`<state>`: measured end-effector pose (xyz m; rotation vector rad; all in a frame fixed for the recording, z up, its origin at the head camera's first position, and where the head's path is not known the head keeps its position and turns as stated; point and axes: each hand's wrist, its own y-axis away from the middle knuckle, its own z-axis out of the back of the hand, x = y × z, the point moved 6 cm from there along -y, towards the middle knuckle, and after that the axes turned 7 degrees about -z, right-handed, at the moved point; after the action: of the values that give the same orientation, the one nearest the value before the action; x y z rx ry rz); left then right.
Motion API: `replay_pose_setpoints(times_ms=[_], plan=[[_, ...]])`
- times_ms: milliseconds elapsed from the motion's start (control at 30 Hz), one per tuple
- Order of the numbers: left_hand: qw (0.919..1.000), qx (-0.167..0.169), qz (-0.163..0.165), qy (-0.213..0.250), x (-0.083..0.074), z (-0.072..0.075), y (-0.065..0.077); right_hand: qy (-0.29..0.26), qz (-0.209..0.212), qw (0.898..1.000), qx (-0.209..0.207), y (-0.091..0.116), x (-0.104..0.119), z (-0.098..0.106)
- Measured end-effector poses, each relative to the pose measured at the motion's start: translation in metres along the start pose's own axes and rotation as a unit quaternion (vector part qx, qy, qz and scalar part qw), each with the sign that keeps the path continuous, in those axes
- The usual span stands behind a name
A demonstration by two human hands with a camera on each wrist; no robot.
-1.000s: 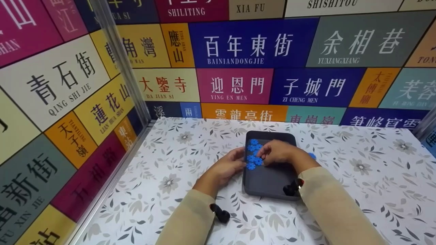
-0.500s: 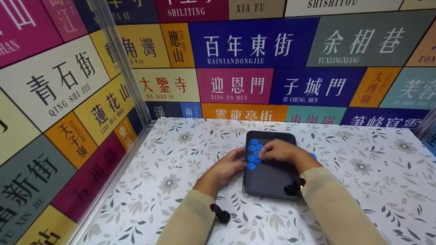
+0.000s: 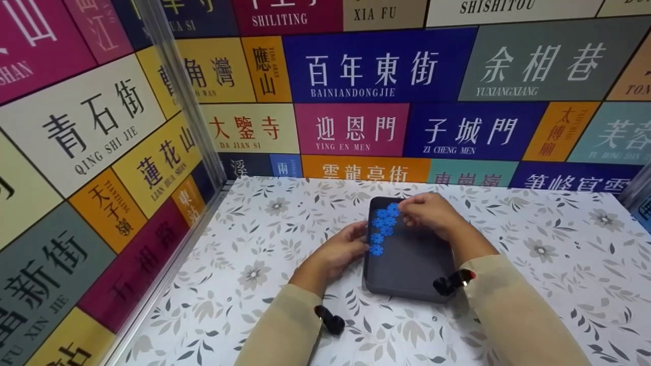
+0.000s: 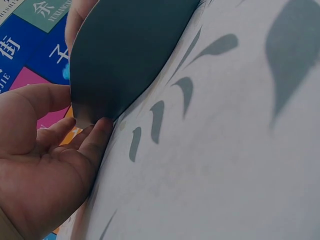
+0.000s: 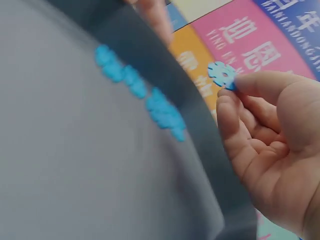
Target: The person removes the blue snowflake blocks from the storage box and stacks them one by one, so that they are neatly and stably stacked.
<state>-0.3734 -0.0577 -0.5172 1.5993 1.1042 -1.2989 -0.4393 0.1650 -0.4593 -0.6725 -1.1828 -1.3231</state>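
Observation:
A dark grey rectangular tray (image 3: 407,269) lies on the table. Along its left side sit several blue flower-shaped plastic discs (image 3: 382,221), partly overlapping, also seen in the right wrist view as a blurred row of discs (image 5: 165,115). Between thumb and index finger, my right hand (image 3: 430,211) pinches one disc (image 5: 221,75) above the far part of the tray. My left hand (image 3: 338,249) rests against the tray's left outer wall; in the left wrist view its fingertips (image 4: 104,125) touch the wall (image 4: 125,45) near its base.
The table (image 3: 229,244) has a white cloth printed with grey leaves and flowers. Walls of coloured name panels (image 3: 351,129) stand behind and at the left. A small black device (image 3: 330,320) is worn at the left cuff, another device (image 3: 450,283) at the right.
My right hand has moved away from me and slightly right, carrying a disc up from the group. The left hand stays at the tray wall. A blue piece right of the tray is now hidden.

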Motion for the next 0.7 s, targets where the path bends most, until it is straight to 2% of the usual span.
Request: replay_pose_setpoints(times_ms=[167, 333, 567, 700], plan=[[1.0, 0.001, -0.001, -0.001, 0.001, 0.0, 0.0, -0.053, 0.001, 0.998, -0.038, 0.023, 0.003, 0.017], [1.0, 0.004, -0.002, -0.007, 0.0, 0.0, 0.0, -0.09, 0.011, 0.994, -0.068, 0.043, -0.005, 0.03], [0.9999, 0.006, 0.001, -0.009, 0.0, 0.0, 0.0, -0.144, 0.001, 0.987, -0.076, 0.053, -0.027, 0.057], [1.0, 0.0, 0.005, -0.007, 0.0, 0.0, 0.0, -0.15, -0.005, 0.985, -0.083, 0.056, -0.043, 0.075]])
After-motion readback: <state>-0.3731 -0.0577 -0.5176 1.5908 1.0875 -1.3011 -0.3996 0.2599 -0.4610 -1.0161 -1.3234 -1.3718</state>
